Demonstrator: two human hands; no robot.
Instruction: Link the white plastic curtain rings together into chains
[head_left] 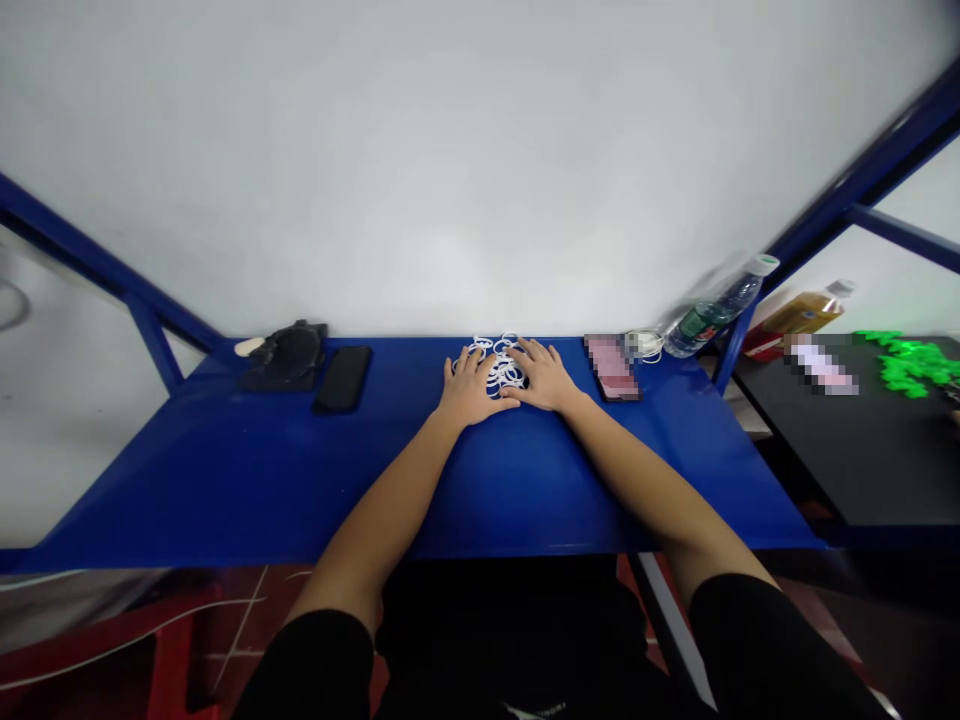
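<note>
A small heap of white plastic rings (pixel 507 374) lies near the back edge of the blue table. My left hand (pixel 469 388) rests over the heap's left side, fingers spread and palm down. From the other side, my right hand (pixel 546 376) covers part of the rings, also flat with its fingers apart. The two thumbs come close together in front of the heap. Some rings are hidden beneath the hands, and neither hand is closed around one.
The blue table (pixel 247 480) meets a white wall. Left are a black phone (pixel 343 379) and a dark bundle (pixel 289 355). Right are a pink-screened phone (pixel 612 368), a white cable (pixel 643 345) and a water bottle (pixel 716 308). Green pieces (pixel 911 362) lie on a black table (pixel 862 450).
</note>
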